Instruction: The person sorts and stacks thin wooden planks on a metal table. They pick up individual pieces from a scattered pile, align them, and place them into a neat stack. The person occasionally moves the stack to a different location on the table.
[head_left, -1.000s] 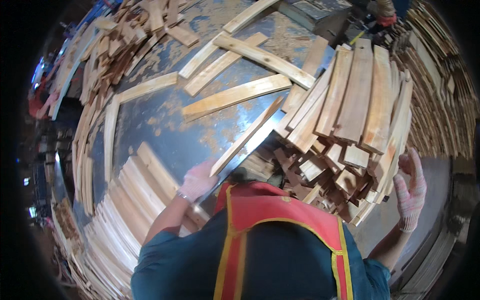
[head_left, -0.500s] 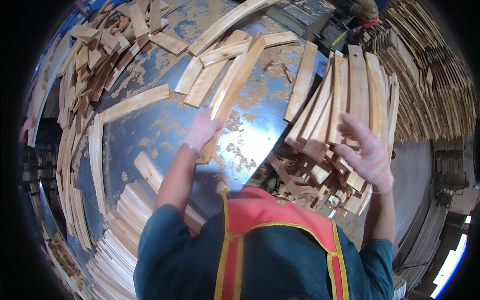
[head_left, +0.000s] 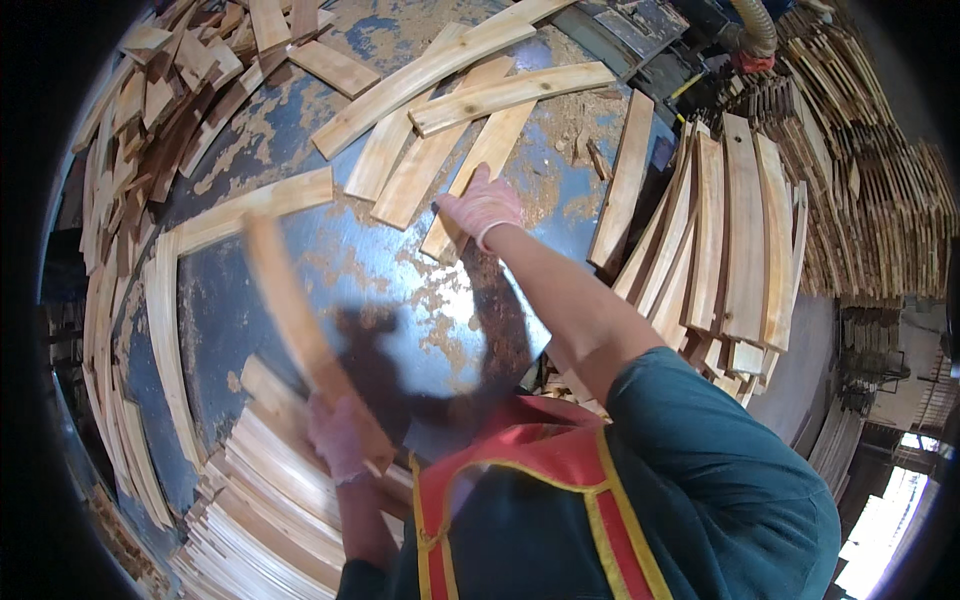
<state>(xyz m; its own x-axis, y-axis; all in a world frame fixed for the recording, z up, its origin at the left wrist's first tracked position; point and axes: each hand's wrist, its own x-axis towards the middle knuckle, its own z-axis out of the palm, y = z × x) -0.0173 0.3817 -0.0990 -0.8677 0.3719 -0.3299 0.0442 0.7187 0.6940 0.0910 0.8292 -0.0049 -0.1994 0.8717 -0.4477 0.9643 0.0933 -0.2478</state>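
My left hand, in a pale pink glove, grips the near end of a long wooden slat. The slat is blurred and angles up and away over the blue metal table. That hand sits just above a neat stack of slats at the near left. My right hand, gloved too, reaches across the table. It closes on the near end of another slat lying among a few loose slats at the far middle.
Upright slats lean in a fan at the right, with short offcuts below them. A heap of short pieces lies at the far left. Curved rows of slats line the left edge. Stacked wood stands beyond the table.
My left hand has drawn back from the table's middle to the near stack, carrying a slat. My right hand left the right-hand pile and reached to the loose slats in the middle.
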